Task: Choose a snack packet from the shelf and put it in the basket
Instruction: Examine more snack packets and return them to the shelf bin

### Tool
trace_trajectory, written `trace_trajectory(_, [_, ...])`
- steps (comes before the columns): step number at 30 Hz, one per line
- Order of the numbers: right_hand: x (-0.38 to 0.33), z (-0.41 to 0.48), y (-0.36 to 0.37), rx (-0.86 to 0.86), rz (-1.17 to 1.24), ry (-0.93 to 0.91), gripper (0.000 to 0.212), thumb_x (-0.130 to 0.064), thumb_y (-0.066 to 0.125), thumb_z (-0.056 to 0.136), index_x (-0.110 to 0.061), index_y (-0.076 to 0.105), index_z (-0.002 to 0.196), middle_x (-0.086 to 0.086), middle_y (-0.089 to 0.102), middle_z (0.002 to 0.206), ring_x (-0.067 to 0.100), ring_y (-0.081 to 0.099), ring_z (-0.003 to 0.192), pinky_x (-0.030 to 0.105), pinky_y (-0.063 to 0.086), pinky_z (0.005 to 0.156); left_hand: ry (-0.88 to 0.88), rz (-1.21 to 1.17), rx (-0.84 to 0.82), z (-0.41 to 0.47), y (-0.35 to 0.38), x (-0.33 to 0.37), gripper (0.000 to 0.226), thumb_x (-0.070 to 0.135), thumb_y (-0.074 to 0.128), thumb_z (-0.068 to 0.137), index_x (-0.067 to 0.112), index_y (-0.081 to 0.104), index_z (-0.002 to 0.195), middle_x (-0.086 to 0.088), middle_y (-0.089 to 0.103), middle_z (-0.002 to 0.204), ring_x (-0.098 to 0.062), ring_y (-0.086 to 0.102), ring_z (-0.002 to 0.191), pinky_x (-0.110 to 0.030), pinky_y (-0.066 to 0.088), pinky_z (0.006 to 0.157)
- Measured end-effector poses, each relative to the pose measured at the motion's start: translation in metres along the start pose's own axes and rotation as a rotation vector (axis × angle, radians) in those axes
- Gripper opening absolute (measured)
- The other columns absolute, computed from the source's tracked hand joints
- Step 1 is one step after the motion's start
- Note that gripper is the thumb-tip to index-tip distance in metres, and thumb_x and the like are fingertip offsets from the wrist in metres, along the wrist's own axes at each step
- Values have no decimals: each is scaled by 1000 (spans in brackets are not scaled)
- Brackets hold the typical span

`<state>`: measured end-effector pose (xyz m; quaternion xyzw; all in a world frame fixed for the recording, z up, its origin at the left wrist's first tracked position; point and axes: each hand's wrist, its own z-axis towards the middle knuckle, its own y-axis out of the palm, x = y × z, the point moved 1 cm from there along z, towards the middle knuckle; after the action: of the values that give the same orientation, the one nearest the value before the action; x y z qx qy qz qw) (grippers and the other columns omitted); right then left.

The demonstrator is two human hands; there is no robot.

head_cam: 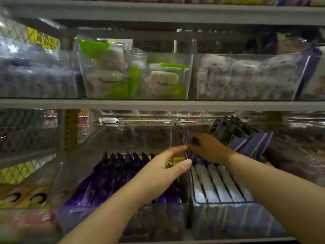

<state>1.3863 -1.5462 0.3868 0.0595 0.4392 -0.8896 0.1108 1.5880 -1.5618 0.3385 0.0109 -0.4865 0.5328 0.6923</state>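
As my right hand [206, 147] pinches a purple packet [190, 139] for lifting, my left hand [163, 169], spread wide, seemingly braces the bin wall [177, 138].

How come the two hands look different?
The left hand is nearer; the right hand reaches deeper in. The left hand is open, with thumb and fingers spread apart; the right hand's fingers seem to pinch a small purple packet. Both are over the clear bins on the lower shelf.
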Motion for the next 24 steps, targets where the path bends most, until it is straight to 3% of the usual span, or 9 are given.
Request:
trace_trajectory(3, [-3,-3,-2,-110,-68,-34,52,-31,63,91,-13,49,137,8,56,134,22,51,124,34,40,102,1,30,-8,-1,0,1,43,53,55,89,53,46,130,31,57,118,14,54,107,-2,40,87])
trace_trajectory(5, [-9,-2,-3,-160,-162,-18,51,-32,62,92,-13,49,137,10,56,136,25,52,125,38,41,103,3,30,-12,-1,0,0,44,54,55,88,54,46,131,32,56,119,15,52,107,-2,39,85])
trace_trajectory(8, [-17,-4,2,-198,-280,16,36,-30,52,95,-15,53,127,11,59,129,28,56,115,37,47,94,10,18,-15,0,0,-2,45,56,55,88,53,46,132,29,56,123,11,53,111,-14,40,95])
trace_trajectory(12, [-15,-16,4,-310,-440,-7,43,-36,39,99,-25,44,140,0,40,149,29,32,138,40,35,109,13,8,-13,0,1,-4,46,57,55,86,53,47,131,30,58,120,13,54,110,-15,40,97])
trace_trajectory(14, [-13,-14,-1,-327,-484,-1,39,-35,36,99,-29,46,137,0,43,146,29,36,134,44,39,105,15,-1,-13,1,1,-3,50,62,55,80,54,47,129,31,59,117,15,55,107,-10,40,92])
trace_trajectory(18, [-16,0,4,-297,-522,36,31,-27,38,99,-15,57,120,16,59,127,32,54,114,32,41,80,16,-24,-17,0,2,-1,60,65,52,71,52,48,129,28,61,115,13,58,104,-11,43,91])
trace_trajectory(22, [-20,1,8,-344,-620,22,35,-27,37,100,-15,54,127,11,58,129,34,46,123,36,41,95,5,-24,-21,-1,2,-2,54,62,53,78,55,45,131,33,58,116,10,58,107,-14,42,94])
trace_trajectory(24, [-18,-1,7,-371,-609,8,33,-27,35,101,-16,58,122,10,58,129,33,46,122,31,32,89,-2,-21,-26,-2,2,-3,46,60,53,81,58,45,126,43,55,111,14,56,106,-6,41,89])
